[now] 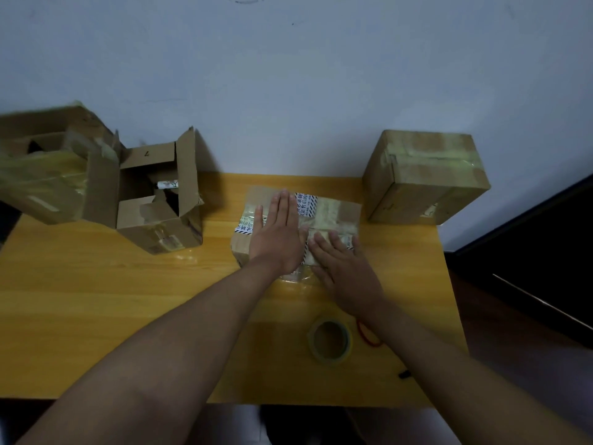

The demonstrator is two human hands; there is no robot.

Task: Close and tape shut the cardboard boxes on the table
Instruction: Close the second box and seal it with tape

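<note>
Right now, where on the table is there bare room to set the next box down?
The widest bare patch of the table lies near the front left, below the open box. The right front is crowded by the tape roll and red band; the middle holds the flat box under both hands.

I've got a flat cardboard box (333,213) mid-table, closed, top glossy with tape and striped labels. Far right, a taped box (426,178) sits shut by the wall. Left, an open box (160,200), flaps up, and beside it a blurred box (48,175), also open. Tape roll (330,340) lies flat near me.
</note>
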